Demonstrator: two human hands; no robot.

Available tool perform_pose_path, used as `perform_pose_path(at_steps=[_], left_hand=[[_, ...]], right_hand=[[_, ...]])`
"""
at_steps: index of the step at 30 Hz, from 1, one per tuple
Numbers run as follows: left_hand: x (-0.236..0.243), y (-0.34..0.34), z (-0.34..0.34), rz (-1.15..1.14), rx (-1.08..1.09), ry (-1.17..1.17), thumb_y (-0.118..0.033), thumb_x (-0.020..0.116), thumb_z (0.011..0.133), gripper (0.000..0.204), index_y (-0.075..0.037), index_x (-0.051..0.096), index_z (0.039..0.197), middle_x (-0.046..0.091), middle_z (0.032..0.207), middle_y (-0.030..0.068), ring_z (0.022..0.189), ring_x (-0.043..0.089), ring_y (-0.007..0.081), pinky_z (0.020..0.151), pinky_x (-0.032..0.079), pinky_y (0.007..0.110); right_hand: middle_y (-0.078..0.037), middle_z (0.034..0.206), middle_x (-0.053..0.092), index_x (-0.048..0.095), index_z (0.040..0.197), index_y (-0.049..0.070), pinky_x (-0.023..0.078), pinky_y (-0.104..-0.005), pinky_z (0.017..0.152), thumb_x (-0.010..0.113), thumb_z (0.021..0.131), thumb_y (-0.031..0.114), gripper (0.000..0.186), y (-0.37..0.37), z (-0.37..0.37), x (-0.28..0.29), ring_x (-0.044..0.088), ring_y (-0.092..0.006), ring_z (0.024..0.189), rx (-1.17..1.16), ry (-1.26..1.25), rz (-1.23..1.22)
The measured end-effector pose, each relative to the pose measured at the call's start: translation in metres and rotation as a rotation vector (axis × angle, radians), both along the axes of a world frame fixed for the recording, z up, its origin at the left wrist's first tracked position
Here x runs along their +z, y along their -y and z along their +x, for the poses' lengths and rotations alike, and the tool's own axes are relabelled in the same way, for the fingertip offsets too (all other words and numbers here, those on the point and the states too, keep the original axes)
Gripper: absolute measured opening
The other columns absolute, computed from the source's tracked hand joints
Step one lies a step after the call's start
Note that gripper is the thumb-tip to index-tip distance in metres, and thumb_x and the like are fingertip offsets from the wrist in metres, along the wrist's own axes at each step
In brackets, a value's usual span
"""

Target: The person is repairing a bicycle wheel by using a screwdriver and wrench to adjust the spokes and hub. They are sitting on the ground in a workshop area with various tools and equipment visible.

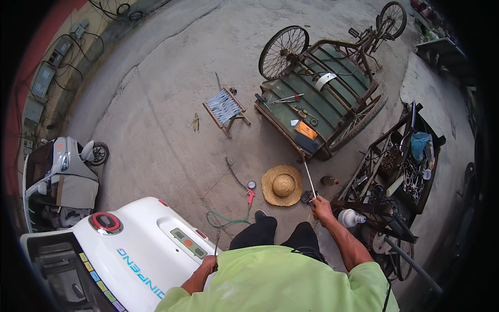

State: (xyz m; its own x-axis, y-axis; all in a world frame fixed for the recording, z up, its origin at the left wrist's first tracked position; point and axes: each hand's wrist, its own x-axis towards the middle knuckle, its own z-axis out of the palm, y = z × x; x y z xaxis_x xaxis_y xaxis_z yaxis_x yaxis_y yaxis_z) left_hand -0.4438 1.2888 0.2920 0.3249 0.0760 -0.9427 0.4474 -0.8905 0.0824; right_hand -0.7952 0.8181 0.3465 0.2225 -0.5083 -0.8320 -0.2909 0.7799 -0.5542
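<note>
My right hand (322, 209) is closed round a long thin pale rod (309, 173), which reaches forward toward the rear corner of the upturned green cargo tricycle (343, 83). My left hand (210, 263), low by the rear of a white vehicle (132, 234), grips a thin dark tool (217, 240) pointing up. A straw hat (281, 185) lies on the ground ahead of my feet. Beside it are a red inflator gun with gauge (250, 193) and a green hose (226, 221). Several tools and an orange box (305, 130) rest on the tricycle.
A metal cart (391, 207) full of tools stands at my right, near a dark bottle (328, 181). A slatted folding stool (224, 106) and pliers (196, 121) are on the concrete ahead. A grey scooter (60, 169) is at left, below wall-mounted boxes (44, 78).
</note>
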Motion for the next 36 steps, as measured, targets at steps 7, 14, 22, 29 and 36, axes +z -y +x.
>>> perform_pose_path(at_steps=[7, 14, 22, 29, 36], left_hand=[[0.015, 0.138, 0.160, -0.119, 0.112, 0.015, -0.024, 0.059, 0.102, 0.022, -0.006, 0.060, 0.089, 0.050, 0.066, 0.0006, 0.047, 0.037, 0.0115, 0.041, 0.031, 0.031], [0.026, 0.342, 0.249, -0.299, 0.186, 0.007, -0.030, 0.061, 0.103, 0.023, -0.008, 0.060, 0.099, 0.051, 0.068, -0.0001, 0.049, 0.038, 0.0114, 0.045, 0.034, 0.032], [0.032, 0.541, 0.341, -0.266, -0.007, -0.034, -0.028, 0.063, 0.101, 0.026, -0.003, 0.062, 0.107, 0.054, 0.070, 0.0032, 0.048, 0.039, 0.0118, 0.044, 0.032, 0.033], [0.166, 0.713, 0.405, -0.455, 0.171, 0.128, -0.026, 0.059, 0.105, 0.021, -0.006, 0.056, 0.099, 0.047, 0.065, -0.0002, 0.046, 0.034, 0.0089, 0.043, 0.030, 0.029], [0.213, 0.876, 0.459, -0.690, 0.079, 0.181, -0.028, 0.059, 0.106, 0.023, -0.006, 0.055, 0.098, 0.046, 0.064, 0.0002, 0.045, 0.034, 0.0090, 0.043, 0.030, 0.028]], right_hand=[[0.003, 0.063, 0.043, 0.062, 0.113, 0.007, 0.030, -0.0302, 0.042, 0.054, 0.106, 0.024, 0.020, 0.086, 0.118, 0.017, 0.040, -0.0099, 0.047, -0.039, 0.000, -0.091], [0.005, 0.066, 0.038, 0.060, 0.124, 0.009, 0.028, -0.0277, 0.045, 0.052, 0.107, 0.027, 0.026, 0.195, 0.220, -0.032, 0.036, -0.0084, 0.049, 0.063, -0.072, -0.074], [-0.003, 0.069, 0.057, 0.067, 0.098, 0.001, 0.041, -0.0333, 0.053, 0.058, 0.102, 0.023, 0.024, 0.342, 0.355, -0.092, 0.053, -0.0126, 0.058, 0.342, -0.185, -0.089], [-0.022, 0.093, 0.071, 0.067, 0.124, 0.000, 0.052, -0.0428, 0.084, 0.055, 0.100, 0.029, 0.040, 0.427, 0.414, -0.030, 0.070, -0.0333, 0.090, 0.543, -0.121, -0.400], [-0.028, 0.104, 0.070, 0.065, 0.129, 0.000, 0.052, -0.0457, 0.088, 0.054, 0.100, 0.029, 0.043, 0.485, 0.483, 0.007, 0.070, -0.0420, 0.101, 0.372, 0.010, -0.486]])
